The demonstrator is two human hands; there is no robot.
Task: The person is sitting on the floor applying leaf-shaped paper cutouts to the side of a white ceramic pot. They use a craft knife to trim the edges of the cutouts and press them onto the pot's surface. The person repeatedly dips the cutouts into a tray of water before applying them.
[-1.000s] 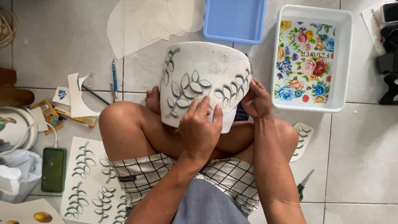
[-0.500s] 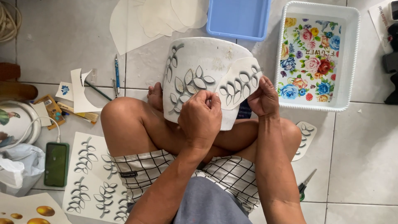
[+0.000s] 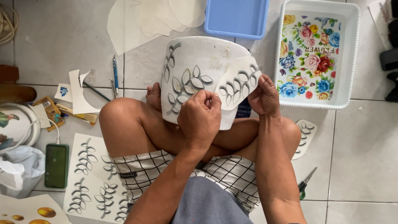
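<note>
Tiled floor (image 3: pixel 62 41); hands (image 3: pixel 232 105) pinching decal (image 3: pixel 236 85).

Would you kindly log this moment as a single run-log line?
left hand: pinching leaf decal | right hand: holding decal's edge | white pot: on lap, leaf motifs showing

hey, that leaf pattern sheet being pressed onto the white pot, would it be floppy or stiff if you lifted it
Probably floppy: the leaf sheet bends around the curve of the white pot and lifts off at its right edge, where the right hand pinches it. It looks thin and light, so likely easy to crease or tear. The left hand presses its lower edge down.
</note>
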